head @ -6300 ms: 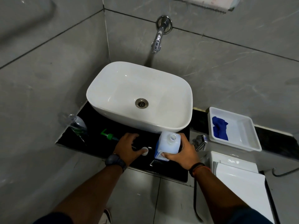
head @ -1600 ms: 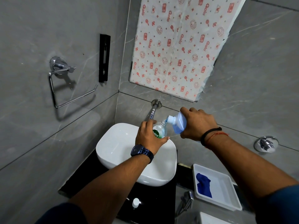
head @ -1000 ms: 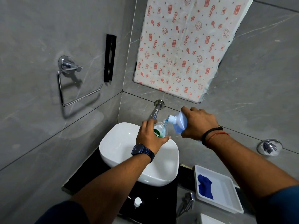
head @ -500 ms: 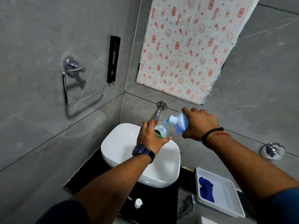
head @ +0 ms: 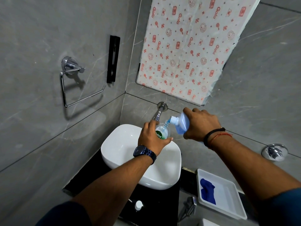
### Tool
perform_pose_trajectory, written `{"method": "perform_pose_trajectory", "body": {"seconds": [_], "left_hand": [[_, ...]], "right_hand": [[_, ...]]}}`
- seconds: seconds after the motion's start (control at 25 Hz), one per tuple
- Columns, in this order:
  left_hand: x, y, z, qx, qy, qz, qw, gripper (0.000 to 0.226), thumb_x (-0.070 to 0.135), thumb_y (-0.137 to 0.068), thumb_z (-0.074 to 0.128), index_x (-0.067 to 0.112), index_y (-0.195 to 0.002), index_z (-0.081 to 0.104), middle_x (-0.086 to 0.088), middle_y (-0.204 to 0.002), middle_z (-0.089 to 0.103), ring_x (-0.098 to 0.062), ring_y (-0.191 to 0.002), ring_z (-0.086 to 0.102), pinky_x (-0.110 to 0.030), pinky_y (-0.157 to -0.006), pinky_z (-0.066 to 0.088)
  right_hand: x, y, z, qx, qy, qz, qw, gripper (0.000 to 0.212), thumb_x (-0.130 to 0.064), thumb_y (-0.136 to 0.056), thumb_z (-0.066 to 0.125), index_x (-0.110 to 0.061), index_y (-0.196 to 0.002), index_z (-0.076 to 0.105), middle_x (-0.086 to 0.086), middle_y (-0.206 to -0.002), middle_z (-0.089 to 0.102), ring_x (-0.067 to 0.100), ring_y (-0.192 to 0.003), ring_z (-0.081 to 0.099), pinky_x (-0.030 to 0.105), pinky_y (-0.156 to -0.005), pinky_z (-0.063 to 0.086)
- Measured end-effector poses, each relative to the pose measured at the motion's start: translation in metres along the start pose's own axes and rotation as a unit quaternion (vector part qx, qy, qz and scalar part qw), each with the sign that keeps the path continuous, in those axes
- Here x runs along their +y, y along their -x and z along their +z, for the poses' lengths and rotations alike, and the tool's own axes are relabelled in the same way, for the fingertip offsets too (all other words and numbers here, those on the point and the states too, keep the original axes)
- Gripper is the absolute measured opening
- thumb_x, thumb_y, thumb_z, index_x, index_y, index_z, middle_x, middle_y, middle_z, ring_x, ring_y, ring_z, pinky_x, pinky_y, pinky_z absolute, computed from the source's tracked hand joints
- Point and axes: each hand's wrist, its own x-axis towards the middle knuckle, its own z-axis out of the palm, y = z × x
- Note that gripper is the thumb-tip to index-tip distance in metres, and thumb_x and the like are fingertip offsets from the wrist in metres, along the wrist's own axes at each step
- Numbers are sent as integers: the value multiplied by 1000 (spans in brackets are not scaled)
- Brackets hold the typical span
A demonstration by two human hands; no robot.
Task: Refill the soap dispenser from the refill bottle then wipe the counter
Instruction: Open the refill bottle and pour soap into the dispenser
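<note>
Above the white basin [head: 123, 154], my left hand [head: 150, 137] grips the clear soap dispenser bottle [head: 162, 132] with a green label, pump removed. My right hand [head: 199, 124] holds the pale blue refill bottle [head: 181, 123] tipped sideways, its neck touching the dispenser's open mouth. Blue liquid shows at the join. A small white cap [head: 138, 205] lies on the black counter [head: 78, 181] in front of the basin. A blue cloth [head: 207, 191] lies in a white tray [head: 228, 207] at the right.
A chrome wall tap [head: 160, 110] juts out just behind the two bottles. A chrome towel ring [head: 73, 85] and a black bracket [head: 113, 58] hang on the left wall. Another chrome valve [head: 274, 151] sits on the right wall. Patterned paper covers the mirror area.
Since 6.3 s ago both bottles rose from the counter to above the basin. Over the last 1.6 s the hands hold the pour almost still; only the view shifts slightly.
</note>
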Motion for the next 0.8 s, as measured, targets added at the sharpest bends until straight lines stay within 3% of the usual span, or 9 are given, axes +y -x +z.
{"method": "perform_pose_trajectory", "body": {"seconds": [0.8], "left_hand": [[1, -3, -3, -1, 9, -11, 1000, 71, 55, -42, 85, 34, -96, 44, 6, -97, 54, -16, -81, 56, -24, -62, 46]], "right_hand": [[2, -7, 4, 13, -2, -1, 1000, 70, -47, -55, 78, -30, -111, 39, 2, -95, 59, 22, -77, 48, 35, -63, 49]]}}
